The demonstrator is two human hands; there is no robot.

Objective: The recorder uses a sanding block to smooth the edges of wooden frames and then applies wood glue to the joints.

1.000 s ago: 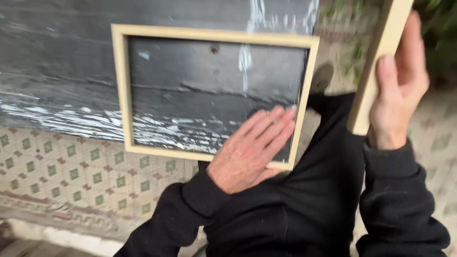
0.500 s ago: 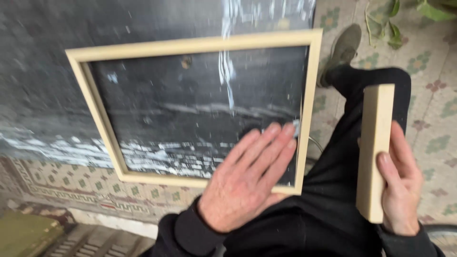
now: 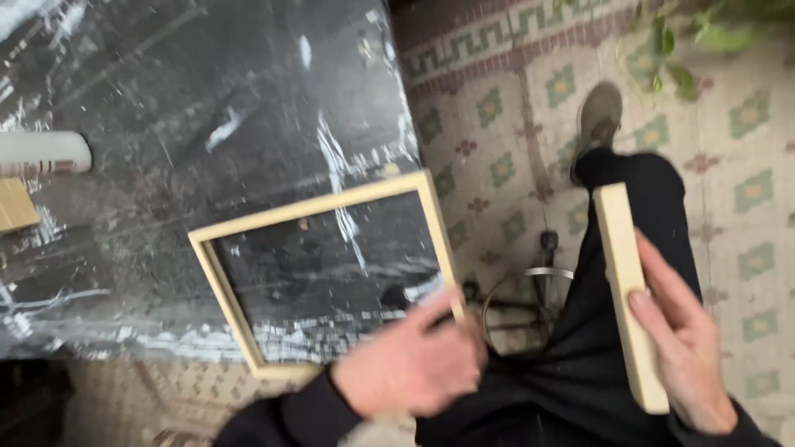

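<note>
At the far left a white tube (image 3: 43,154) and a small wooden block (image 3: 16,204) lie on the dark table (image 3: 166,99), which is covered with shiny plastic. Near the table edge rests a pale wooden frame (image 3: 217,266). The left hand (image 3: 411,366) is blurred — it seems closed over the frame's near right corner, but I cannot tell this for sure. The right hand (image 3: 683,348) grips a flat wooden bar (image 3: 628,281) above the tiled floor (image 3: 745,207). In my judgement the frame could slide off the slippery plastic if pushed at one corner — it lies close to the edge.
</note>
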